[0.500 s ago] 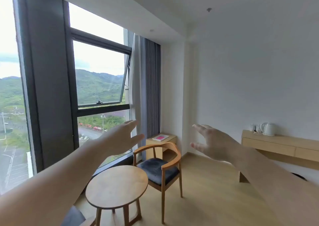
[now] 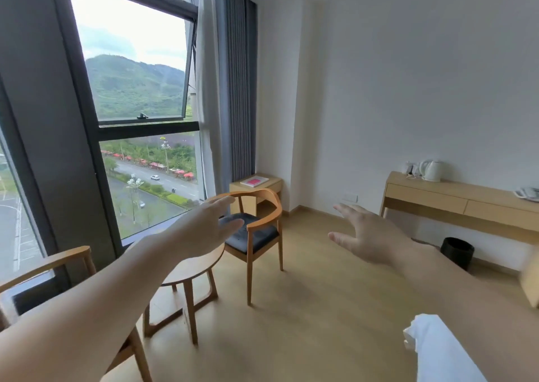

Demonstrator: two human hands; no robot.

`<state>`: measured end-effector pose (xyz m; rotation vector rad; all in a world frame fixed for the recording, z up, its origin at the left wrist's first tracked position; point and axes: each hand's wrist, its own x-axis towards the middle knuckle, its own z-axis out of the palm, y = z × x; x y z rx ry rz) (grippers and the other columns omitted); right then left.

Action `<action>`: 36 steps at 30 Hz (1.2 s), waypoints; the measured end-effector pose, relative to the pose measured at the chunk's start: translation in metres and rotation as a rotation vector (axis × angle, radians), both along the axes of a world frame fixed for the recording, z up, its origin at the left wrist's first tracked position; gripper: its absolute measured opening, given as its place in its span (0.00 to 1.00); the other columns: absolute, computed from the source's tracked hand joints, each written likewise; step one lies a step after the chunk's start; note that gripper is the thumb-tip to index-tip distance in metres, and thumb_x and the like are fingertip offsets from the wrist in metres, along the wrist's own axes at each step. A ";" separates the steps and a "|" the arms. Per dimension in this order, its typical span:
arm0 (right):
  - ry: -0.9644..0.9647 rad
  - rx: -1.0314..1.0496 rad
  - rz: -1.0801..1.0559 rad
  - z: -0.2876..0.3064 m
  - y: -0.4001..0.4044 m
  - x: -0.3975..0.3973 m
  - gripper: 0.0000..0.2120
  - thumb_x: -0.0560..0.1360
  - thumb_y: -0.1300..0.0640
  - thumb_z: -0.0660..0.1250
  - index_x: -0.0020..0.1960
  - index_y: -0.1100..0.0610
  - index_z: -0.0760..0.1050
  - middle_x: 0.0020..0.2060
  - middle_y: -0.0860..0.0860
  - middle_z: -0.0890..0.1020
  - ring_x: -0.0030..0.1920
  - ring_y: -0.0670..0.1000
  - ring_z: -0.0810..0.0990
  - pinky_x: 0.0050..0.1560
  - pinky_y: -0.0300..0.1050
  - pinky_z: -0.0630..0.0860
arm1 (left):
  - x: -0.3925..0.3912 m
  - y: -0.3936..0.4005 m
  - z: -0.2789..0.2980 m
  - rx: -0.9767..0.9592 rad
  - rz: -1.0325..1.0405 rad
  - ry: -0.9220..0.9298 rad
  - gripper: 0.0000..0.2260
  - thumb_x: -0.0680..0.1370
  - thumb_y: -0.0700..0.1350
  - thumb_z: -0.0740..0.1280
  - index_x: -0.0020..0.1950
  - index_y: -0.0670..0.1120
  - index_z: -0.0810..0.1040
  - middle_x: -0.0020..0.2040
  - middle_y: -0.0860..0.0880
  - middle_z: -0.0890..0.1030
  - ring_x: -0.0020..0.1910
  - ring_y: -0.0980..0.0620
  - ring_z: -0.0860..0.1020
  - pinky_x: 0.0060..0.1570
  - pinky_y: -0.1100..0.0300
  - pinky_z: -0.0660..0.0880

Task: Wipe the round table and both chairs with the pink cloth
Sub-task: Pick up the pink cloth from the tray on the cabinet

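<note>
I am holding both arms out in front of me, and neither grip is grasping anything: my left hand (image 2: 204, 230) is hanging released with fingers straight, over the far edge of the round worktop (image 2: 189, 268), and my right hand (image 2: 370, 236) is spreading its fingers in the air above the wooden floor (image 2: 306, 308), well apart from the furniture.

The pink cloth seems to be lying on the small side table (image 2: 272, 184) in the corner by the grey curtain (image 2: 239, 90); a flat pink thing (image 2: 253, 181) is sitting there, though from here I cannot tell for certain that it is cloth rather than a book.

One chair (image 2: 256, 230), with a dark seat cushion, is standing just beside the round worktop on its far side; the other chair (image 2: 58, 262) is showing at the lower left, partly behind my left arm.

I am judging that no wiping has begun and that fetching the cloth is the step in hand. The next move calls for walking past the far chair to the corner and getting one hand down onto that pink thing.
</note>
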<state>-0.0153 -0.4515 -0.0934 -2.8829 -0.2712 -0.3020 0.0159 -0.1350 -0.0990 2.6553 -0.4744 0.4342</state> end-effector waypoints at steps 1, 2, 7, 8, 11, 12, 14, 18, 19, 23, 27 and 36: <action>0.007 0.007 0.003 -0.005 -0.001 0.002 0.34 0.78 0.40 0.61 0.78 0.49 0.53 0.76 0.48 0.59 0.75 0.49 0.60 0.71 0.48 0.63 | 0.002 -0.003 -0.007 0.001 0.001 0.018 0.28 0.78 0.59 0.61 0.75 0.52 0.60 0.72 0.49 0.69 0.66 0.50 0.71 0.53 0.62 0.68; 0.010 0.014 0.011 -0.012 0.000 0.005 0.34 0.78 0.41 0.61 0.78 0.49 0.53 0.76 0.48 0.59 0.75 0.50 0.60 0.71 0.49 0.63 | 0.004 -0.006 -0.015 0.008 0.007 0.031 0.28 0.78 0.59 0.61 0.76 0.53 0.59 0.73 0.50 0.68 0.66 0.50 0.71 0.54 0.61 0.70; 0.048 0.043 0.058 -0.046 0.010 0.035 0.33 0.78 0.42 0.62 0.78 0.50 0.54 0.76 0.49 0.59 0.75 0.50 0.59 0.72 0.48 0.62 | 0.032 -0.013 -0.054 0.041 0.014 0.117 0.29 0.77 0.59 0.62 0.76 0.54 0.59 0.74 0.50 0.66 0.67 0.52 0.70 0.58 0.59 0.71; 0.057 0.049 0.062 -0.054 0.011 0.045 0.33 0.78 0.42 0.62 0.78 0.49 0.54 0.76 0.49 0.59 0.75 0.50 0.59 0.71 0.47 0.63 | 0.042 -0.013 -0.061 0.044 0.008 0.121 0.28 0.77 0.59 0.62 0.75 0.54 0.60 0.73 0.50 0.68 0.65 0.52 0.72 0.55 0.61 0.71; 0.092 0.047 0.044 -0.072 0.014 0.081 0.33 0.78 0.40 0.61 0.78 0.48 0.53 0.77 0.48 0.58 0.75 0.50 0.60 0.71 0.48 0.64 | 0.081 -0.011 -0.077 0.061 -0.020 0.108 0.26 0.78 0.58 0.62 0.74 0.53 0.62 0.69 0.50 0.73 0.61 0.53 0.75 0.51 0.65 0.69; 0.099 0.042 0.030 -0.077 0.013 0.095 0.33 0.78 0.40 0.61 0.78 0.47 0.53 0.77 0.48 0.58 0.75 0.50 0.60 0.71 0.48 0.64 | 0.097 -0.009 -0.082 0.063 -0.035 0.100 0.26 0.78 0.57 0.63 0.74 0.53 0.63 0.67 0.50 0.74 0.60 0.53 0.75 0.49 0.66 0.69; 0.106 0.035 -0.006 -0.086 0.012 0.123 0.33 0.77 0.39 0.60 0.78 0.46 0.52 0.77 0.47 0.58 0.74 0.50 0.61 0.70 0.48 0.65 | 0.131 -0.006 -0.091 0.081 -0.068 0.105 0.25 0.78 0.57 0.63 0.73 0.53 0.63 0.66 0.50 0.75 0.59 0.53 0.76 0.46 0.68 0.68; 0.154 0.046 -0.072 -0.106 0.004 0.169 0.33 0.77 0.38 0.60 0.77 0.45 0.52 0.76 0.44 0.57 0.74 0.48 0.61 0.69 0.45 0.64 | 0.201 -0.001 -0.103 0.134 -0.147 0.144 0.28 0.77 0.58 0.63 0.75 0.55 0.60 0.70 0.52 0.71 0.59 0.55 0.76 0.47 0.69 0.68; 0.171 0.045 -0.087 -0.111 0.000 0.178 0.33 0.77 0.38 0.59 0.77 0.44 0.52 0.76 0.44 0.57 0.74 0.48 0.61 0.68 0.45 0.64 | 0.219 -0.002 -0.106 0.139 -0.164 0.155 0.29 0.76 0.59 0.64 0.75 0.55 0.60 0.70 0.52 0.71 0.56 0.56 0.76 0.46 0.70 0.68; 0.214 0.068 -0.179 -0.127 -0.024 0.211 0.33 0.77 0.37 0.59 0.77 0.43 0.52 0.77 0.44 0.56 0.74 0.48 0.60 0.71 0.46 0.62 | 0.284 -0.021 -0.122 0.156 -0.218 0.138 0.27 0.76 0.58 0.65 0.73 0.56 0.63 0.59 0.53 0.77 0.39 0.62 0.75 0.33 0.74 0.69; 0.215 0.068 -0.239 -0.139 -0.053 0.244 0.32 0.77 0.37 0.59 0.76 0.43 0.53 0.76 0.43 0.58 0.73 0.47 0.61 0.68 0.45 0.64 | 0.338 -0.055 -0.144 0.086 -0.291 0.186 0.27 0.76 0.56 0.66 0.73 0.51 0.65 0.66 0.48 0.74 0.60 0.51 0.76 0.58 0.60 0.72; 0.219 0.044 -0.221 -0.161 -0.135 0.365 0.31 0.77 0.39 0.60 0.77 0.45 0.54 0.76 0.45 0.60 0.74 0.49 0.61 0.68 0.45 0.62 | 0.452 -0.146 -0.171 0.140 -0.311 0.181 0.26 0.76 0.56 0.66 0.72 0.54 0.64 0.59 0.52 0.76 0.48 0.55 0.77 0.43 0.66 0.78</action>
